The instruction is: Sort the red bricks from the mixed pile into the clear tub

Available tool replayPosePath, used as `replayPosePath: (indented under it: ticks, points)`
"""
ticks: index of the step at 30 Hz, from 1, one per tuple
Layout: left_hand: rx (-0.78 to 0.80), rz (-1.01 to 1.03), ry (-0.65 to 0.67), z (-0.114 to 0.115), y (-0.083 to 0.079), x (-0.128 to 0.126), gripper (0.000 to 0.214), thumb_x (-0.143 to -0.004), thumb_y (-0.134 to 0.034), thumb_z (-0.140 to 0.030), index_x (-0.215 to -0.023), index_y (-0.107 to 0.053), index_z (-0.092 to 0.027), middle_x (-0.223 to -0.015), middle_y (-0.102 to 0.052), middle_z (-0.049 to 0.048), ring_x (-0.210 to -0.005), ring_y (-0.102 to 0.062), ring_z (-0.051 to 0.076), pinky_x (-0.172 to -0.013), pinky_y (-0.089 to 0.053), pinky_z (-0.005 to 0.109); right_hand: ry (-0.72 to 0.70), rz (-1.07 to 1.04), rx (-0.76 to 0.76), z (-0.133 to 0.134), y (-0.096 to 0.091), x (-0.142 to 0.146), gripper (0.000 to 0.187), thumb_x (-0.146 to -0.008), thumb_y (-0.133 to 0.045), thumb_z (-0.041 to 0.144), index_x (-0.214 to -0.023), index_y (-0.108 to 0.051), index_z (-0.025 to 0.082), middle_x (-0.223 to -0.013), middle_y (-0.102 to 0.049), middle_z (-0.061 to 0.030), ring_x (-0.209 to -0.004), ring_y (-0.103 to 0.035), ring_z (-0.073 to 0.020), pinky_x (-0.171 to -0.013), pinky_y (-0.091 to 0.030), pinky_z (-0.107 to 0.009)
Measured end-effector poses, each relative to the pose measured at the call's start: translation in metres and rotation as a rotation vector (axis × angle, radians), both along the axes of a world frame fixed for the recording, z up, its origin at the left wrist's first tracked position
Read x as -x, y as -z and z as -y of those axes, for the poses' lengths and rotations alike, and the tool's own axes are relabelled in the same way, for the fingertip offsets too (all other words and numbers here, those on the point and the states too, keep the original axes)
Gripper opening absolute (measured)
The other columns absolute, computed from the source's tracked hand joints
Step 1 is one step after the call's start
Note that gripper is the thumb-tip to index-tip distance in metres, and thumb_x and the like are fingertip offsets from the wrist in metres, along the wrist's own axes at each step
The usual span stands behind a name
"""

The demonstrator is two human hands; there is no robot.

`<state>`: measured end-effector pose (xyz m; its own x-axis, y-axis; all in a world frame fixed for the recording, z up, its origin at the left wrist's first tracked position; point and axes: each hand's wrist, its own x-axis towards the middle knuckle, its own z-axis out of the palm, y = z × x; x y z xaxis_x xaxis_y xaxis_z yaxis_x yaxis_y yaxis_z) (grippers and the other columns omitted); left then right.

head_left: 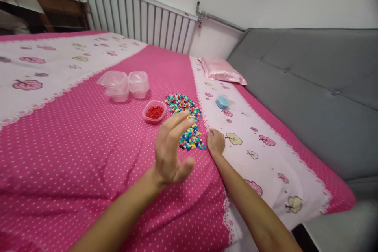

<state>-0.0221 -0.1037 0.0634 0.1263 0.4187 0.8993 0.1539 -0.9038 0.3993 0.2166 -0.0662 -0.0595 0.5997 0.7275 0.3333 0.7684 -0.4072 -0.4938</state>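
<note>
- While the person's left hand (174, 145) hung above the bed (88, 153), its grip stood wide, the thumb well apart from the raised fingers and nothing visible between them.
- The right hand (216, 141) rested on the bed with its fingers curled in; whether that grip had hold of anything, one could not tell.
- A loose pile of small coloured pieces (181, 103), blue, yellow, red, white and green among them, lay spread on the pink dotted cloth, its near end just beside the right hand. The left hand's fingers hid part of it from view.
- Just left of the pile sat a clear tub (150, 105), uncovered, with red pieces (155, 112) in it.
- Farther back and to the left, clear containers (115, 80) stood in two stacks side by side.
- Right of the pile, on the white printed band, lay a small blue block-like item (222, 102).
- Beyond it was a shiny pink pillow (221, 71), near the grey headboard (310, 75).
</note>
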Motion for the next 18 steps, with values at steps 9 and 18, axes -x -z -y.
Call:
replayPosePath:
  ticks: [9,18]
  points:
    - [0.687,-0.485,-0.180,-0.110,0.038,-0.042,0.058,-0.092,-0.022,-0.056,-0.105,-0.061,-0.014,-0.103,-0.065,0.0151,-0.102,-0.058,0.028,-0.090,-0.042,0.043,-0.206,-0.373,-0.132,-0.053,-0.022,-0.005,0.037,-0.086,-0.041,0.038,-0.105,-0.066,0.018,-0.103,-0.070,-0.0057,-0.094,-0.061,-0.0186,-0.084,-0.043,-0.027]
    - [0.869,-0.406,-0.327,-0.106,0.090,-0.047,0.065,-0.088,-0.028,-0.056,-0.120,-0.053,-0.006,-0.115,-0.059,0.0202,-0.112,-0.052,0.032,-0.097,-0.037,0.046,-0.370,-0.345,0.043,-0.131,-0.021,0.002,0.036,-0.090,-0.039,0.034,-0.086,-0.071,0.019,-0.096,-0.071,-0.0060,-0.093,-0.061,-0.0200,-0.085,-0.041,-0.029]
